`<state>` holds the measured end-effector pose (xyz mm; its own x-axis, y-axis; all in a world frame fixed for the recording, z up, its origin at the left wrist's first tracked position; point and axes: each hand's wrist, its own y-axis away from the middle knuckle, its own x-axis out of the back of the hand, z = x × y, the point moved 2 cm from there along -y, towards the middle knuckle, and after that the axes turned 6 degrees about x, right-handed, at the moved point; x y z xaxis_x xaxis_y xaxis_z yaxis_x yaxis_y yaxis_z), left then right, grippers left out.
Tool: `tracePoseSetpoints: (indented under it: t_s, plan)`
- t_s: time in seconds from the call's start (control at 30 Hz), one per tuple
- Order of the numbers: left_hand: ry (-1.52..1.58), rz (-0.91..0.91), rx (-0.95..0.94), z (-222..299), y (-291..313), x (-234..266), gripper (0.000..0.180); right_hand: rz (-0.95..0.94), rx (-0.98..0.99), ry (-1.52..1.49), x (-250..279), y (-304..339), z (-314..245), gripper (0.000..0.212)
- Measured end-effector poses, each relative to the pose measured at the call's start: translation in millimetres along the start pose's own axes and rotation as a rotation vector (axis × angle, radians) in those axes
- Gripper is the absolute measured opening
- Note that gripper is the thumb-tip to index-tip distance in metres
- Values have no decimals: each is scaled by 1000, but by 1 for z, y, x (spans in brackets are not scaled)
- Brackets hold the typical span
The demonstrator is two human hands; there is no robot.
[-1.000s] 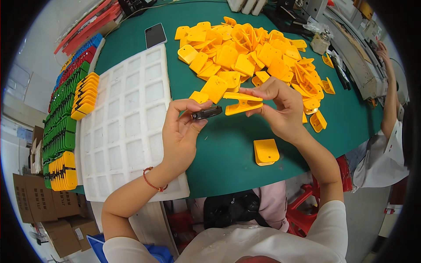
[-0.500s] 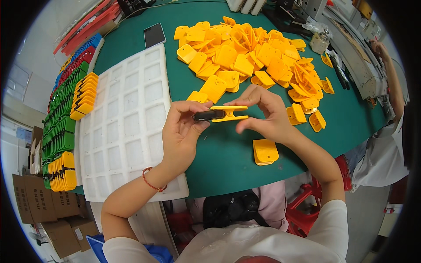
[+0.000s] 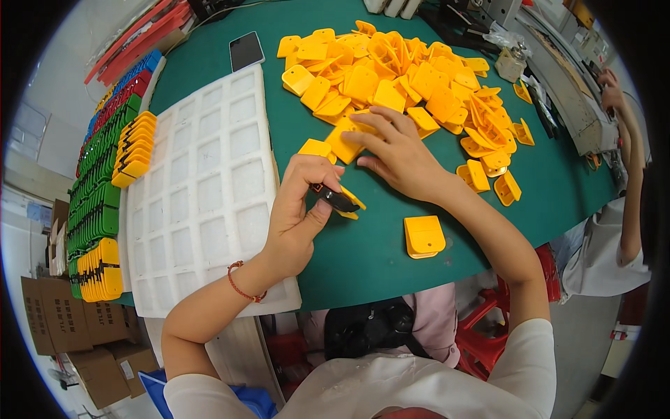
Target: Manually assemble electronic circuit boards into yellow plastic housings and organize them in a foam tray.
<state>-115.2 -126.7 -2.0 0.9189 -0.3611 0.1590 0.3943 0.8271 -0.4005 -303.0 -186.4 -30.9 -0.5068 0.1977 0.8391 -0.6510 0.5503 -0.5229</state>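
Note:
My left hand point(image 3: 296, 220) is closed on a small yellow plastic clip point(image 3: 354, 200) with a black part at its end, pinched between thumb and fingers and tilted. My right hand point(image 3: 405, 153) reaches to the near left edge of the pile of yellow plastic pieces point(image 3: 363, 85). Its fingers are spread and lie over one yellow piece point(image 3: 341, 142); whether they grip it does not show. Another yellow piece point(image 3: 315, 148) lies just beyond my left hand. A lone folded yellow piece point(image 3: 423, 236) rests on the green table to the right, below my right forearm.
On the left, a white gridded foam tray point(image 3: 237, 174) lies beside rows of green clips point(image 3: 105, 174) and yellow clips point(image 3: 136, 148). A phone point(image 3: 246, 51) lies at the back. A small glass bottle point(image 3: 511, 64) stands far right, and another person's arm point(image 3: 628, 133) shows beyond it.
My right hand has moved away from the clip, up and left to the pile's edge. My left hand keeps the clip, now tilted downward.

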Motion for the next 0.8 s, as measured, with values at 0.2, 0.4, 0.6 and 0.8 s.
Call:
tracePoseSetpoints:
  t_s: [0.2,0.4,0.6,0.8]
  plan:
    - [38,-32,89,5,3,2,14,88,-52,-100,8,-1,-1,38]
    - [131,-68,129,5,4,1,15,-25,-291,-192,21,-1,-6,36]
    - [210,-12,278,8,3,-7,26,115,-117,-57,22,4,0,31]
    - [58,140,251,6,4,-7,45,299,-239,-937,46,-1,-6,30]
